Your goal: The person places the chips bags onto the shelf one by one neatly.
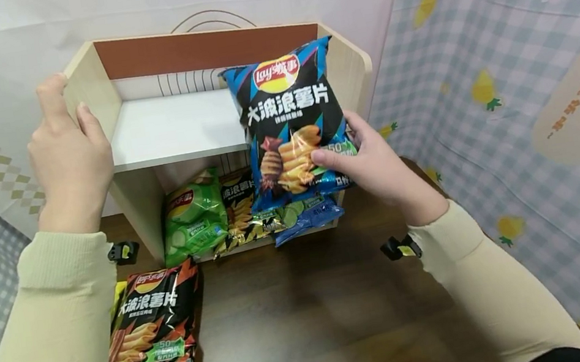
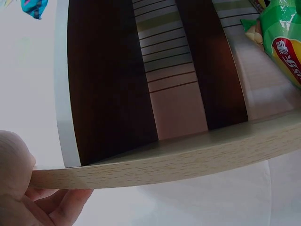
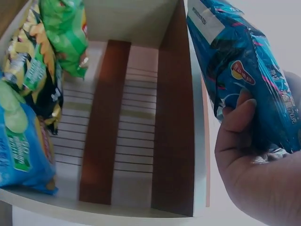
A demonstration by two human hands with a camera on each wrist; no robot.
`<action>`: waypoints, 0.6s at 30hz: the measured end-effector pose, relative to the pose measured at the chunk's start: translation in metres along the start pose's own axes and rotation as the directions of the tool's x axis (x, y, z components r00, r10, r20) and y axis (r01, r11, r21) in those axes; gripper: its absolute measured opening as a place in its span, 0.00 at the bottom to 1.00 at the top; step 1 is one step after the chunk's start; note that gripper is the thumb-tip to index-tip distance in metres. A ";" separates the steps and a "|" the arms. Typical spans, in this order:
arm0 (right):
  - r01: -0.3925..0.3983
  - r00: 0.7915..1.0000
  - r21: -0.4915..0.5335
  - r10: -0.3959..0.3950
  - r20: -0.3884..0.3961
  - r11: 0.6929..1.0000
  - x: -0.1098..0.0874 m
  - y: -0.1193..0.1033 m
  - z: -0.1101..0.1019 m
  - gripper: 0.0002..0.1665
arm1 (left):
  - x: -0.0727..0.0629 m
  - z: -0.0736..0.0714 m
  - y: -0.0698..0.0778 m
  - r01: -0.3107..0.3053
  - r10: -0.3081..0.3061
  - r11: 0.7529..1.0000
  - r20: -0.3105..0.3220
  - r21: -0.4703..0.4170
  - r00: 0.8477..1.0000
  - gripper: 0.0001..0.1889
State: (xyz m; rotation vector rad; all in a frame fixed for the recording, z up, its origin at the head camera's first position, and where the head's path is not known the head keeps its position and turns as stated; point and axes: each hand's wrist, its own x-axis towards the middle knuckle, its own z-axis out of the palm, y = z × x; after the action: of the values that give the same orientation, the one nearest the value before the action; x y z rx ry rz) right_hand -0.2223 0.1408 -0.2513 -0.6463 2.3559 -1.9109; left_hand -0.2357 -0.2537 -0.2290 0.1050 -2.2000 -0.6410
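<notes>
My right hand [image 1: 376,162] grips a blue and black bag of potato chips [image 1: 288,107] by its lower right corner, thumb across the front. The bag hangs in front of the white upper board of a small wooden shelf [image 1: 176,126]. In the right wrist view, fingers [image 3: 240,117] curl against the bag's back [image 3: 244,70]. My left hand [image 1: 71,150] holds the shelf's left side panel near its top front edge. Seen from the left wrist, the thumb and fingers [image 2: 70,202] lie on opposite sides of that panel [image 2: 164,172].
On the lower level stand a green chip bag [image 1: 192,219], a black and gold bag [image 1: 241,209] and a blue bag [image 1: 309,218]. A red and black chip bag [image 1: 152,330] lies on the dark wooden table [image 1: 288,329], overlapping a yellow packet. A checked curtain [image 1: 525,111] hangs at the right.
</notes>
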 end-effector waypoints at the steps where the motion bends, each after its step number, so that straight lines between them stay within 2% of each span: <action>1: 0.004 1.000 0.002 -0.004 0.000 1.000 0.000 0.000 0.000 0.44 | -0.007 -0.003 -0.001 0.006 -0.006 1.000 -0.007 0.003 1.000 0.22; 3: 0.002 1.000 -0.007 -0.002 -0.003 1.000 -0.001 -0.002 0.000 0.45 | -0.022 -0.009 -0.003 0.025 -0.025 1.000 -0.020 0.007 0.999 0.22; 11: -0.066 0.997 -0.057 0.064 -0.031 0.996 0.028 -0.009 0.000 0.46 | -0.022 -0.009 -0.004 0.043 -0.043 0.999 -0.010 0.012 0.999 0.22; 15: -0.084 0.996 -0.145 0.079 -0.044 0.986 0.031 -0.011 0.000 0.46 | -0.022 -0.009 -0.004 0.044 -0.044 0.999 -0.006 0.016 0.999 0.22; 18: -0.101 0.993 -0.208 0.085 -0.082 0.973 0.029 -0.013 0.000 0.50 | -0.022 -0.009 -0.004 0.036 -0.036 0.999 -0.007 0.013 0.999 0.22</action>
State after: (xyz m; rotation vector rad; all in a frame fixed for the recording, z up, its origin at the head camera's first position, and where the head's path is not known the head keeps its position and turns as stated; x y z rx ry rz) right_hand -0.2450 0.1288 -0.2323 -0.4751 2.6082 -1.6886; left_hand -0.2152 -0.2542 -0.2416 0.1540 -2.1999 -0.6460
